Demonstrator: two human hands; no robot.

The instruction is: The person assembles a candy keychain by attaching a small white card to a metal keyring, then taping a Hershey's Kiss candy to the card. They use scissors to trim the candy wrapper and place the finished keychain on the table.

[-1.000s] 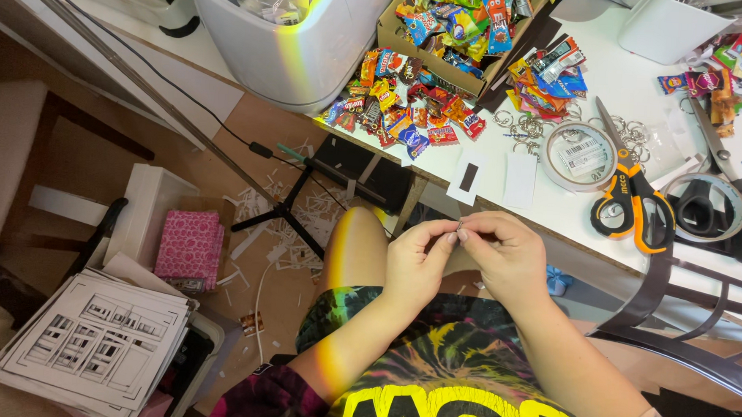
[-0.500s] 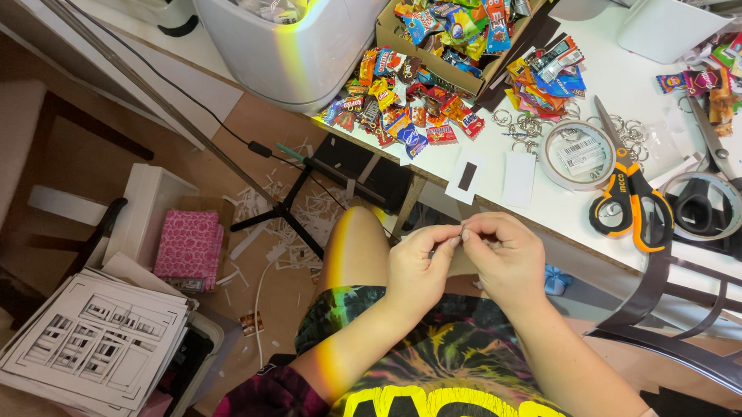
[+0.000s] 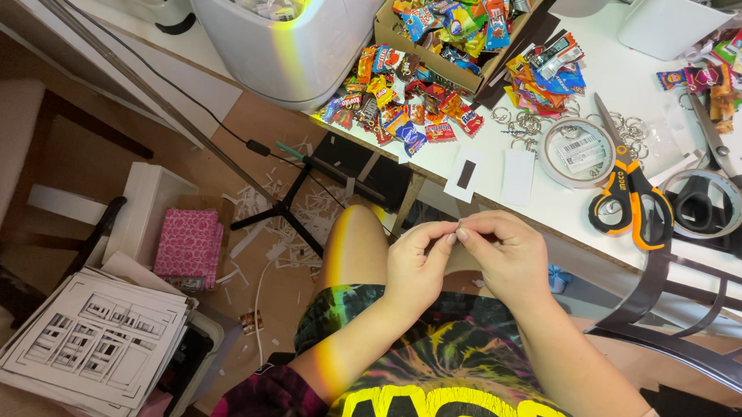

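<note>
My left hand [image 3: 416, 266] and my right hand [image 3: 504, 256] meet above my lap, just below the white table's front edge [image 3: 556, 231]. Their fingertips pinch together around something very small [image 3: 454, 235] that I cannot make out. On the table beyond them lie two white cards [image 3: 518, 176], one with a dark patch [image 3: 464, 174], a clear tape roll [image 3: 575, 151], orange-handled scissors [image 3: 630, 192] and several metal key rings [image 3: 524, 122].
Small bright candy packets [image 3: 402, 100] spill from a cardboard box [image 3: 457, 27]. A white bin [image 3: 287, 35] stands at the left end, black scissors [image 3: 722, 206] at the right. On the floor are paper scraps, a pink box [image 3: 188, 245] and printed sheets [image 3: 97, 342].
My fingertips have drawn closer together until they touch; my hands stay in the same place over my lap.
</note>
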